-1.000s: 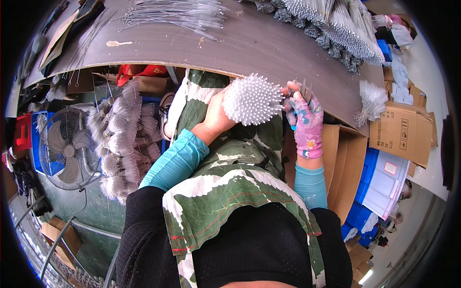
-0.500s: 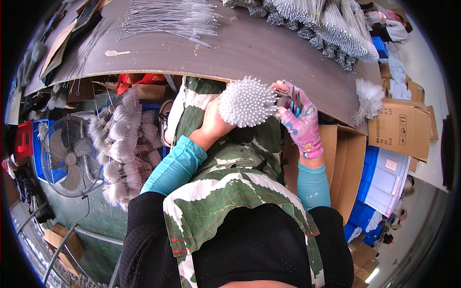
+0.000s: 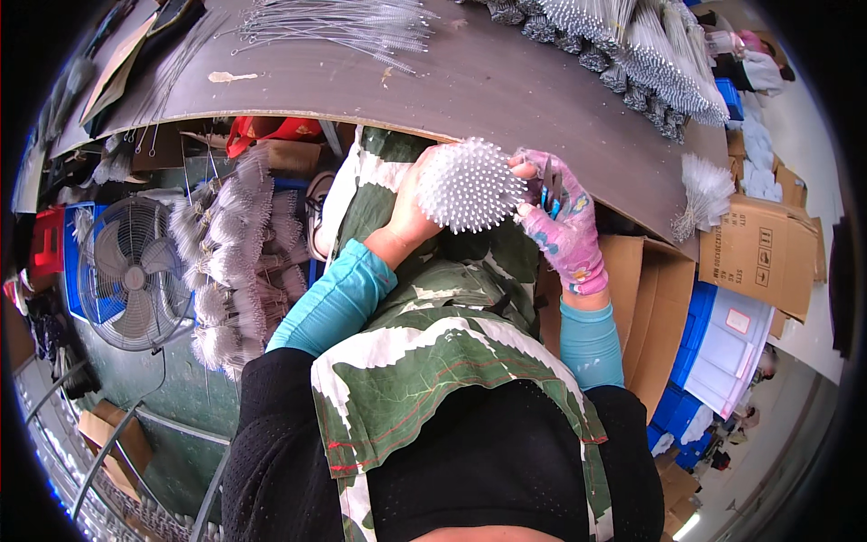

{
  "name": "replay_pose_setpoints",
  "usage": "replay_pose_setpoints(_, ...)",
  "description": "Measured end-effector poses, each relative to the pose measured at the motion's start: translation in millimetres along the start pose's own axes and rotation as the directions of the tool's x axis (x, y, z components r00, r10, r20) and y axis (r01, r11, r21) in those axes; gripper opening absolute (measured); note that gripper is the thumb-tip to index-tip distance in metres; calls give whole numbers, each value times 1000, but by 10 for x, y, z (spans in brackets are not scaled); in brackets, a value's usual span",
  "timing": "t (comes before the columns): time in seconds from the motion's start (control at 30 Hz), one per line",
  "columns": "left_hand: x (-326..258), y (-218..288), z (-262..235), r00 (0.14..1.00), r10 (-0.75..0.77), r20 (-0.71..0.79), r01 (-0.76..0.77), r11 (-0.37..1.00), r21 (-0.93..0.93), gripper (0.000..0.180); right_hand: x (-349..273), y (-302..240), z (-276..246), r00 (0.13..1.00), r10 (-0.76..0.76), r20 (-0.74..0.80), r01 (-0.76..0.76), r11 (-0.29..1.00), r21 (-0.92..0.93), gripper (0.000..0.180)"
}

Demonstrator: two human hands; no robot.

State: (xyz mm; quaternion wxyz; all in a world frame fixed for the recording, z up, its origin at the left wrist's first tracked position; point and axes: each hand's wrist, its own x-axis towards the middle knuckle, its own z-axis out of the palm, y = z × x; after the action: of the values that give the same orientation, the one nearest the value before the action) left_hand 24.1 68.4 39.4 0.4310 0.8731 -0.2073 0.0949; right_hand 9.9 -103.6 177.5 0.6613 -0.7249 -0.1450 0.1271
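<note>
Two hands at the near edge of the dark brown counter (image 3: 379,101), above a camouflage apron (image 3: 433,361). Bare left hand (image 3: 412,206) wrapped around a wire-brush bundle (image 3: 471,185), rounded white-tipped end facing up, overlapping the counter's near edge in view. Right hand (image 3: 562,219) in a flowered pink glove, curled around blue-handled snips (image 3: 550,185), fingertips just beside the bundle's right side; contact hard to tell. Open room ahead of both, a broad strip of surface running between loose wire brushes (image 3: 348,27) at far left and a thick wire-brush stack (image 3: 646,65) at far right. By the counter's right edge, a fanned brush bunch (image 3: 704,192). Tighter lower down: open cardboard box (image 3: 666,312) near the turquoise right sleeve (image 3: 591,348), heaped brush bundles (image 3: 239,246) beyond the left sleeve (image 3: 334,300), metal-caged fan (image 3: 135,278) farther left.
</note>
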Motion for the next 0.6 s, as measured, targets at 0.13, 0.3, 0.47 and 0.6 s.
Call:
replay_pose_setpoints(0.13, 12, -27, 186, 992, -114, -44, 78, 865, -495, 36, 9, -21, 81, 998, 43, -47, -40, 996, 75, 46)
replay_pose_setpoints(0.3, 29, -32, 76, 989, -73, -131, -2, 868, -497, 37, 40, -39, 99, 991, 63, -118, -59, 998, 36, 51)
replay_pose_setpoints(0.47, 68, 133, -158, 996, 3, -88, -21, 979, -203, 34, 72, -8, 83, 965, 8, -262, -23, 998, -53, 40)
replay_pose_setpoints(0.6, 56, 237, -290, 999, -46, -29, 32, 932, -361, 48, 113, -112, 36, 987, -39, -159, 5, 978, -210, 29)
